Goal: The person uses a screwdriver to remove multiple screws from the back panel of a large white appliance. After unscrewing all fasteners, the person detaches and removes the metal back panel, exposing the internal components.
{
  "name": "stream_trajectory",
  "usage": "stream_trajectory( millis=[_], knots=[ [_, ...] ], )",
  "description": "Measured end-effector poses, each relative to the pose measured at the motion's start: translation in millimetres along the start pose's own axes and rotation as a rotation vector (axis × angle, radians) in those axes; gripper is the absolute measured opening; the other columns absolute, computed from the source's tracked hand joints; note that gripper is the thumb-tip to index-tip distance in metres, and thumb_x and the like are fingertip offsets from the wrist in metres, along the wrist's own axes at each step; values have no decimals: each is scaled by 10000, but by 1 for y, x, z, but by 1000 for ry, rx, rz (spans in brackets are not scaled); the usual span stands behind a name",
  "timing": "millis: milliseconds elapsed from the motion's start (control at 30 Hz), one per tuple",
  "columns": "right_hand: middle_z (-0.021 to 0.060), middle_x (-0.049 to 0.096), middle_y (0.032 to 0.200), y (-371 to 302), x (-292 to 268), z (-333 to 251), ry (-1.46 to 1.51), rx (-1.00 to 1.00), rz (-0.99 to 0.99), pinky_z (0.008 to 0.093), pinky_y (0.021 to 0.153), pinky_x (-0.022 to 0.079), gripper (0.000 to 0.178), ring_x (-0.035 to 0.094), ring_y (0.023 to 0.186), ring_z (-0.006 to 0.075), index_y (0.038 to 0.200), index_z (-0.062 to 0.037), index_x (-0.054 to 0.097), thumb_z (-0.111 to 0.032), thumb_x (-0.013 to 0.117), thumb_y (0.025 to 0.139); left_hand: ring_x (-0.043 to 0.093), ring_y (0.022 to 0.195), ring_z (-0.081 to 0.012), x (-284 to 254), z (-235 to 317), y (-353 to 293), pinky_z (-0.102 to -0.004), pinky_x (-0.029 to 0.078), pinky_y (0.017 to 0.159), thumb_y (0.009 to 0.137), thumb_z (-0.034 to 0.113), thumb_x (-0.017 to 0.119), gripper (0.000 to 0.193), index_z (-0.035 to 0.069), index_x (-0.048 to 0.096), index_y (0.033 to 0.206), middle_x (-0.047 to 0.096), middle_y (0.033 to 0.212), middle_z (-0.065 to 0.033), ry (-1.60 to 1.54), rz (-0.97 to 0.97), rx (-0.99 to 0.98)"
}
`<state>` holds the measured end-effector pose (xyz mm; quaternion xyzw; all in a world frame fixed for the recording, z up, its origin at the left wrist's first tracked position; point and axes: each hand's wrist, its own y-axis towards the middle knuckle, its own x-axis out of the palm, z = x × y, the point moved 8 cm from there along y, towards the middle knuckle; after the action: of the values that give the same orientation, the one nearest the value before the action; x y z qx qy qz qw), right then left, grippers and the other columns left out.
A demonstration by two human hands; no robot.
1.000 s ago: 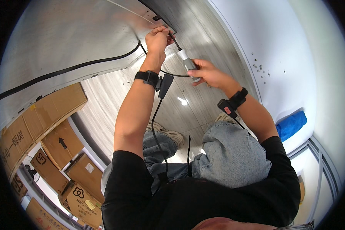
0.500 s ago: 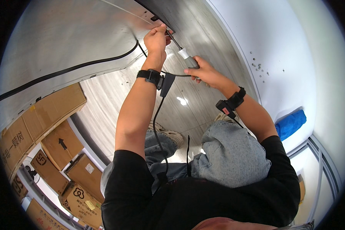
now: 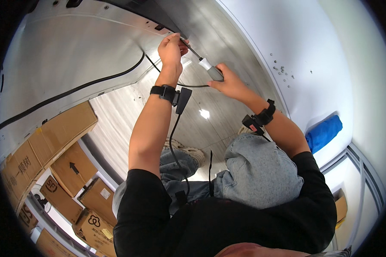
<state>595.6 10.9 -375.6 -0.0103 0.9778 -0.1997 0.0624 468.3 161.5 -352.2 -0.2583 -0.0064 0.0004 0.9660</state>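
My right hand (image 3: pixel 230 82) grips the grey and white handle of a screwdriver (image 3: pixel 211 70). Its thin dark shaft slants up and left to the edge of a large metal panel (image 3: pixel 103 45). There, my left hand (image 3: pixel 171 51) has its fingers closed together around the screwdriver's tip. What the left fingers pinch, if anything, is hidden. A black cable (image 3: pixel 77 79) runs across the metal panel and bends down behind my left wrist.
Several small screws (image 3: pixel 283 70) lie scattered on a white surface at the right, near a rolled blue cloth (image 3: pixel 324 133). Cardboard boxes (image 3: pixel 74 169) are stacked at the lower left. Black straps with cabled devices (image 3: pixel 183 100) sit on both wrists. Light grey flooring (image 3: pixel 120 100) lies below.
The view has tilted slightly, showing more of the metal panel at the top left. My left hand stays at the panel edge, and the right hand still holds the screwdriver, its fingers slightly shifted.
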Motion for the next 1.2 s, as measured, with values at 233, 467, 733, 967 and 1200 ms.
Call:
stream_trajectory(
  millis=[233, 467, 733, 967, 1200],
  knots=[
    [104, 569, 924, -46, -73, 19, 113, 211, 36, 323, 723, 441, 453, 553, 833, 193, 1089, -10, 509, -212, 723, 744, 597, 692, -147, 71, -15, -16, -267, 488, 622, 885, 140, 538, 113, 46, 585, 928, 638, 820, -82, 9, -242, -86],
    [73, 575, 878, -111, -154, 46, 112, 181, 276, 295, 668, 445, 437, 548, 766, 162, 1097, -7, 513, -150, 696, 727, 583, 718, -137, 171, -42, -45, -254, 483, 659, 891, 132, 559, 135, 28, 614, 958, 611, 791, -35, -10, -462, -216],
    [7, 490, 714, -170, -194, 75, 369, 285, 288, 235, 470, 363, 338, 447, 538, 71, 1044, -44, 512, -51, 649, 735, 510, 643, -98, 238, -62, -79, -216, 422, 585, 759, 61, 726, 136, 42, 725, 894, 587, 764, -17, 313, -548, 458],
    [-7, 495, 682, -179, -214, 70, 450, 231, 373, 213, 432, 337, 300, 446, 503, 56, 1015, -50, 512, -35, 635, 742, 453, 610, -82, 251, -79, -103, -216, 393, 554, 747, 77, 739, 192, 78, 728, 939, 510, 680, 5, 466, -510, 594],
    [-6, 509, 705, -173, -210, 60, 459, 203, 349, 203, 434, 333, 324, 449, 513, 50, 1053, -49, 505, -29, 623, 751, 420, 601, -72, 247, -81, -107, -214, 375, 534, 752, 71, 741, 234, 89, 720, 985, 482, 678, 19, 467, -529, 630]
  ],
)
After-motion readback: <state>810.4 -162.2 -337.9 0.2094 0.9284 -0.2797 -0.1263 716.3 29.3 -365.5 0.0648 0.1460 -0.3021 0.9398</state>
